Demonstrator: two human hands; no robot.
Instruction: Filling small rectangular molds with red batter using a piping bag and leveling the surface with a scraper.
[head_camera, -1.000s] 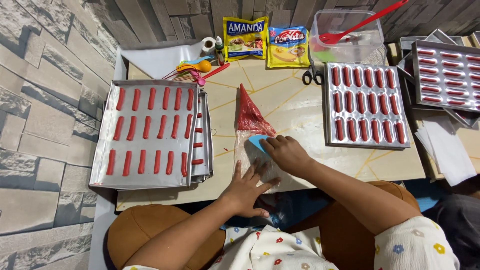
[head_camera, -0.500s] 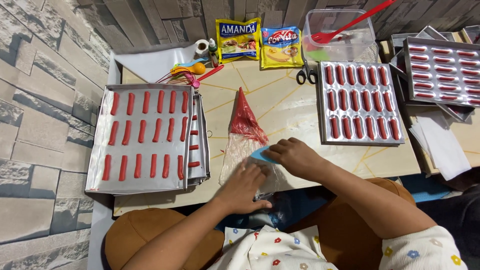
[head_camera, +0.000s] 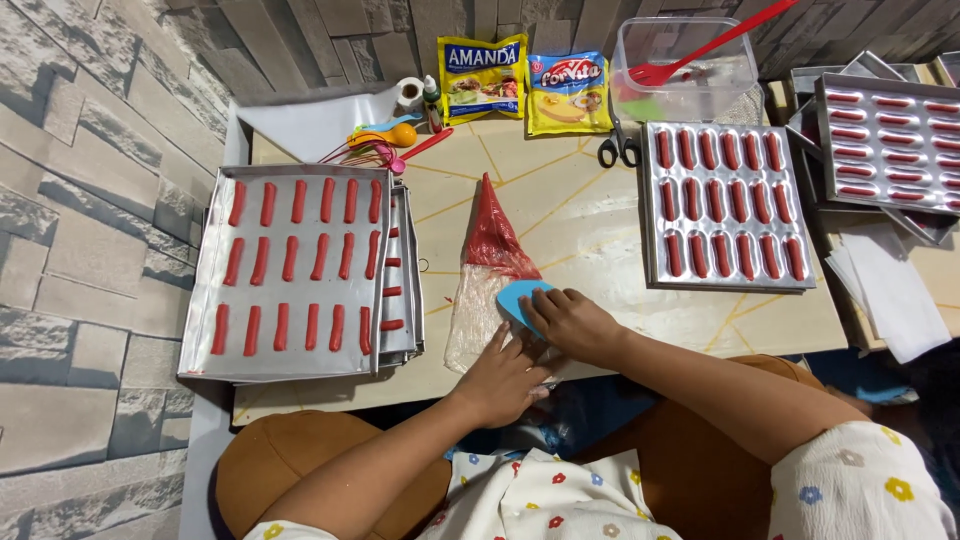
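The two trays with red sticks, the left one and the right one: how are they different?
The left tray is flat, and its red strips lie bare on the sheet; the right tray holds its red pieces in moulded slots. The left tray sits on a stack of trays; the right tray lies alone on the table. Both are silver metal.

We see a clear, crinkled plastic piping bag (head_camera: 488, 275), glossy over its red filling, and a smooth matt blue plastic scraper (head_camera: 520, 300) under our right hand (head_camera: 575, 325). At nine o'clock lies a dull, brushed metal tray (head_camera: 210, 300). The counter (head_camera: 580, 215) looks smooth and pale, with a faint sheen.
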